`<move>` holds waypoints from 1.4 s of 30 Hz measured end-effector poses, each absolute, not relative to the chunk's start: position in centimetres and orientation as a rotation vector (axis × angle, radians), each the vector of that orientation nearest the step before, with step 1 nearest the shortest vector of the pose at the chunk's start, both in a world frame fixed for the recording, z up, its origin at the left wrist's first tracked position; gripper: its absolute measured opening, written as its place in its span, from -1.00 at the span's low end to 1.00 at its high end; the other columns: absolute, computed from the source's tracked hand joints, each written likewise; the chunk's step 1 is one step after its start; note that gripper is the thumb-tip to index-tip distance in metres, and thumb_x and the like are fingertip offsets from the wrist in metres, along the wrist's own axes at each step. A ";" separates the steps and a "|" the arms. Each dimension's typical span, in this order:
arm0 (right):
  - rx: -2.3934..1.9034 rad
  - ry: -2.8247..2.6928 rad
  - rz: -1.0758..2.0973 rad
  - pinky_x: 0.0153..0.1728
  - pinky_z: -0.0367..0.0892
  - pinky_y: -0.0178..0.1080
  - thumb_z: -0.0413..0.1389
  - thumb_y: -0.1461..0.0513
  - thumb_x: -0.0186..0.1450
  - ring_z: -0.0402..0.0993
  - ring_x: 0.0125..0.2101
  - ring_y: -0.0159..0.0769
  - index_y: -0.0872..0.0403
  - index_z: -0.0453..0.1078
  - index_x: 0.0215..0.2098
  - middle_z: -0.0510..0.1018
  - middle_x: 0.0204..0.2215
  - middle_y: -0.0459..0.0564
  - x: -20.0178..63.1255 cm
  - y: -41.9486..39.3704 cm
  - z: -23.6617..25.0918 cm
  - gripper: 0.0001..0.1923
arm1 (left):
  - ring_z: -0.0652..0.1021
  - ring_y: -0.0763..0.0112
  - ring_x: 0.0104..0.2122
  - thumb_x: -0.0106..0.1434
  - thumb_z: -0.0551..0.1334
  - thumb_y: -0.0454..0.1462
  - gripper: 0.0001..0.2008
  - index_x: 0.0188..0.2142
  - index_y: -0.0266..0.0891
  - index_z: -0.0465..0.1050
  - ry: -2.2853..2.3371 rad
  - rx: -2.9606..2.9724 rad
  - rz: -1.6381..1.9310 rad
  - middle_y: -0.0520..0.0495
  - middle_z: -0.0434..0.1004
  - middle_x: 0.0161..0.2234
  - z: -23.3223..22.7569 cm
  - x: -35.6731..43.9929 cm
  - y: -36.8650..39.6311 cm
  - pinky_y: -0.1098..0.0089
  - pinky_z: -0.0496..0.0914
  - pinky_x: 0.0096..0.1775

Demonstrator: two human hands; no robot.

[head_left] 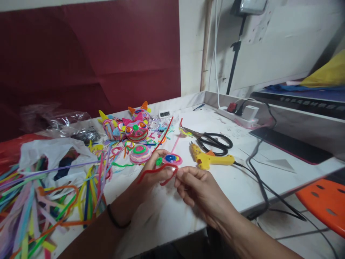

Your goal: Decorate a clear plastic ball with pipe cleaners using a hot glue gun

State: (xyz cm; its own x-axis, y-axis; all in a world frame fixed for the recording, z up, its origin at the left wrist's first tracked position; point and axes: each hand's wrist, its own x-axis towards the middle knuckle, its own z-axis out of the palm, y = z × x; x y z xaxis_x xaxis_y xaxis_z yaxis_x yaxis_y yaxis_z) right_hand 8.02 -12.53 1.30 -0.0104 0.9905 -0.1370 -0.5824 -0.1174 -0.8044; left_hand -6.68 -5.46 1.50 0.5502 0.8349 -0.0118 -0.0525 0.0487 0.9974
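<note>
Both hands are meeting over the table (pixel 167 216). The left hand (pixel 153 169) is curling closed round a red stem (pixel 157 170), fingers pinching its left part. The right hand (pixel 198 187) is gripping the stem's right end between thumb and fingertips, closed. The stem is arching between the two hands, just above the tabletop; a second red length is running up and away from the left hand. A green dot (pixel 159 161) is sitting at the left fingertips. Just beyond, a coil (pixel 172 158) is lying flat. Farther right, a glue gun (pixel 208 158) and scissors (pixel 212 141) are lying side by side. Finished faces (pixel 132 127) are standing behind. Loose stems (pixel 40 205) are piling up at far left.
</note>
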 end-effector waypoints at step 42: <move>-0.974 -0.576 1.504 -0.87 0.00 -0.53 0.21 0.26 -0.06 0.27 -0.82 -0.55 0.20 0.42 -0.71 0.47 -0.77 -0.05 8.5 -11.3 0.4 -0.84 | 0.48 0.20 -0.10 0.02 0.38 -0.20 -0.60 -0.14 -0.21 0.38 0.927 1.754 0.869 -0.09 0.51 -0.15 2.2 -5.9 -4.9 0.28 0.34 -0.08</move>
